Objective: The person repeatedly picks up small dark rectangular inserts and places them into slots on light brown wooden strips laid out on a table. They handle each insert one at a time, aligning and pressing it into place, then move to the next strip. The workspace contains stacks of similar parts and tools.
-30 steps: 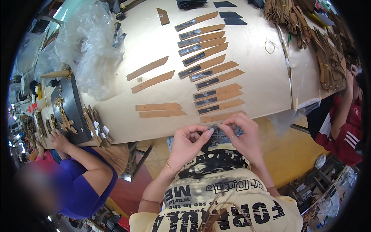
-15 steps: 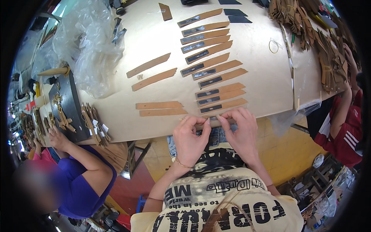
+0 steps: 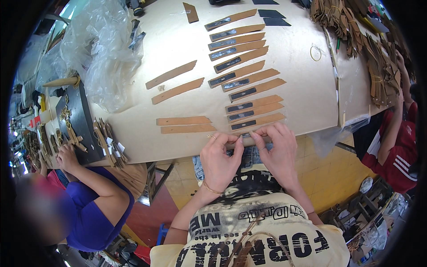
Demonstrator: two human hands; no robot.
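Both of my hands hold one tan strip (image 3: 250, 140) at the near edge of the pale table (image 3: 293, 58). My left hand (image 3: 220, 160) pinches its left part, my right hand (image 3: 278, 153) its right part, fingertips close together. Just beyond my fingers lies a column of several tan strips with dark inserts (image 3: 242, 82), running diagonally up the table. To their left lie plain tan strips (image 3: 184, 124) in pairs, without inserts.
A crumpled clear plastic sheet (image 3: 104, 49) covers the table's left part. A person in purple (image 3: 89, 204) works at the left by a dark tray of small pieces (image 3: 82, 120). A person in red (image 3: 396, 138) stands right, near stacked brown parts (image 3: 378, 58).
My hands rose from just below the table edge to it and closed in on the strip. The row of strips on the table is unchanged.
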